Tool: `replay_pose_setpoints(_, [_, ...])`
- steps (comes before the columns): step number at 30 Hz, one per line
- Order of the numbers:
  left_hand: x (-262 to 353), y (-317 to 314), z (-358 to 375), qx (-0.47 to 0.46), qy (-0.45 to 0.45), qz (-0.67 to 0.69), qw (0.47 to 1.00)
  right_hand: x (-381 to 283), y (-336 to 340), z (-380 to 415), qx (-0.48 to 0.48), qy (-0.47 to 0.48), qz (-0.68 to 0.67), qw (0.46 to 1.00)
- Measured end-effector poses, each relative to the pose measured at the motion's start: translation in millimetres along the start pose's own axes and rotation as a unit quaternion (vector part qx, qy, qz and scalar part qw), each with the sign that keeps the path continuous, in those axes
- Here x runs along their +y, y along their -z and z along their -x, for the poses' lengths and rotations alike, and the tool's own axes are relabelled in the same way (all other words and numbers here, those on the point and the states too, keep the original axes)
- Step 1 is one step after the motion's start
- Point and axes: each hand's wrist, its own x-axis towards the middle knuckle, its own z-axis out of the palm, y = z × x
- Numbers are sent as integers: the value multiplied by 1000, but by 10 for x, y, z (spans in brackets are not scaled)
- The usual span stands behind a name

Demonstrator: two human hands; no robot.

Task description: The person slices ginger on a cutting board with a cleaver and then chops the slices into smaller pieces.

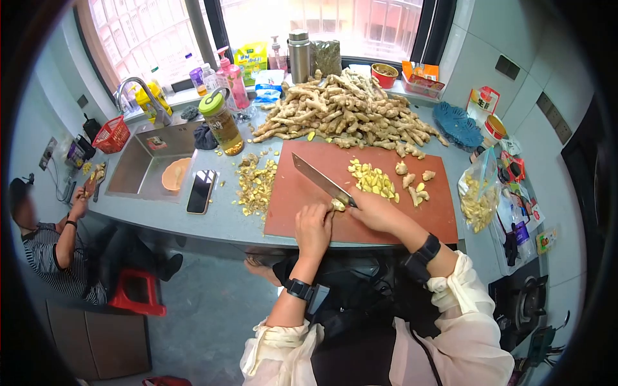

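My right hand (370,209) grips the handle of a knife (322,181), whose blade points up and to the left over the reddish-brown cutting board (283,209). Beside it, my left hand (314,225) has its fingers curled together at a small piece of ginger (337,204) under the knife's handle end. Sliced ginger (373,180) lies in a heap on the board, with a few knobs of ginger (409,180) to its right. Behind the board rises a large pile of whole ginger (347,106). Peelings and scraps (256,183) lie along the board's left side.
Left of the board are a phone (201,192), a green-lidded jar (222,122) and a sink (145,164). To the right are a bag of ginger (479,199) and a blue dish (458,124). Another person (64,251) sits at the far left on a red stool (138,293).
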Motion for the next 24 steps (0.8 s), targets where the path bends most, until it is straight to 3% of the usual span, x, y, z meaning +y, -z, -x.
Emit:
replay_pose_setpoints(5, [-11, -5, 32, 0, 8, -4, 1000, 21, 111, 98, -10, -12, -94, 995])
replay_pose_setpoints(9, [-10, -14, 29, -7, 16, 1, 1000, -11, 291, 362, 9, -19, -100, 995])
replay_pose_setpoints(12, [-10, -17, 55, -7, 15, 12, 1000, 57, 327, 488, 44, 26, -88, 995])
replay_pose_setpoints(24, [0, 4, 25, -7, 14, 1, 1000, -34, 394, 527, -52, -41, -78, 995])
